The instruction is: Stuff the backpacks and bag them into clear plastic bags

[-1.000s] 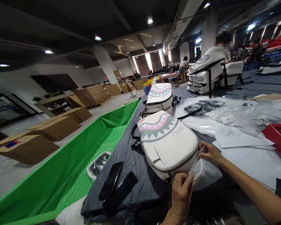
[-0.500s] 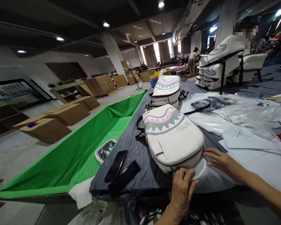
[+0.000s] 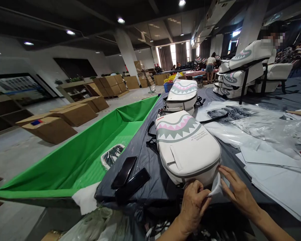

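Observation:
A white backpack [image 3: 188,147] with a pink and grey shark-mouth print lies on the dark-covered table, its near end toward me. My left hand [image 3: 194,206] is closed at that end, thumb and fingers pinching the edge of a white sheet [image 3: 217,185]. Curled at the bag's right corner, my right hand [image 3: 238,189] has its fingertips against the bag and the other side of the sheet. The sheet is folded up between both hands, partly hidden by the bag. I cannot tell how far it reaches inside.
Two dark phones [image 3: 132,182] lie left of the bag. Beyond the table edge is a green-lined bin [image 3: 110,124] with a plastic-wrapped item. Another backpack [image 3: 182,92] sits behind. To the right are white paper sheets [image 3: 283,180], plastic bags [image 3: 263,125] and stacked backpacks [image 3: 243,72]; a person stands behind these.
The white sheet, spread wide beside the bag before, is now bunched and folded between my hands. My right hand has come down and inward. The view has shifted slightly.

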Tool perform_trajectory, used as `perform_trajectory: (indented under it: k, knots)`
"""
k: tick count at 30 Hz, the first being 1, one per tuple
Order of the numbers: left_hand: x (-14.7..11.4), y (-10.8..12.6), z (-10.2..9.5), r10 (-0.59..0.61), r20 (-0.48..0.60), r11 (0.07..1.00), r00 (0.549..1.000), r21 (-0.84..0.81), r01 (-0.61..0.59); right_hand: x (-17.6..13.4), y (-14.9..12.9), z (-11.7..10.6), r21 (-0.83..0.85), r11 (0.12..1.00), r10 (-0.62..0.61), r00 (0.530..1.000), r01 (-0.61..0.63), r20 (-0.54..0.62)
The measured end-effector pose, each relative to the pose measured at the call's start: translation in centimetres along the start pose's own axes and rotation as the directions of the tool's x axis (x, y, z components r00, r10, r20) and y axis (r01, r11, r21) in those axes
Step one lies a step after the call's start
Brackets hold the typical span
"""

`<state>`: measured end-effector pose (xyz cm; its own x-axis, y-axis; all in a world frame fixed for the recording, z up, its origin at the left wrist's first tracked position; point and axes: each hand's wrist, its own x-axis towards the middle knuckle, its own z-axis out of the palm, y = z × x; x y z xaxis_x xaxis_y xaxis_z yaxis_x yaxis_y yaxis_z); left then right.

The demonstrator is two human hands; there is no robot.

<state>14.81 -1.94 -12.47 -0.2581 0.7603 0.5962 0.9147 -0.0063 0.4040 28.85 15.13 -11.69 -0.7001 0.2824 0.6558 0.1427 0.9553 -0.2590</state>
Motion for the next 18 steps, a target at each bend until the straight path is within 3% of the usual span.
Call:
perform_trajectory:
  k: [4, 9, 12, 14, 18]
  knots:
    - [0.0, -0.1, -0.1, 0.010, 0.003, 0.999, 1.000, 0.030, -0.010, 0.9, 2.2, 0.5, -0.137, 0.947, -0.295, 0.955, 0.291, -0.007]
    - [0.3, 0.2, -0.6, 0.014, 0.039, 0.993, 0.999, 0.113, -0.019, 3.9, 3.9, -0.6, 0.008, 0.818, -0.571, 0.809, 0.575, 0.140]
    - [-0.4, 0.6, -0.6, 0.092, -0.051, 0.970, 0.994, 0.232, -0.078, 5.0, 4.9, -0.9, 0.063, 0.779, -0.623, 0.760, 0.624, 0.183]
    - [-1.4, 1.1, -0.1, 0.121, -0.164, 0.948, 0.979, 0.311, -0.065, 5.1, 5.6, -0.9, 0.085, 0.777, -0.627, 0.756, 0.624, 0.186]
    - [-2.7, 1.6, 1.1, -0.015, -0.263, 0.944, 0.965, 0.313, 0.100, 4.8, 6.6, -0.9, 0.139, 0.808, -0.587, 0.766, 0.572, 0.261]
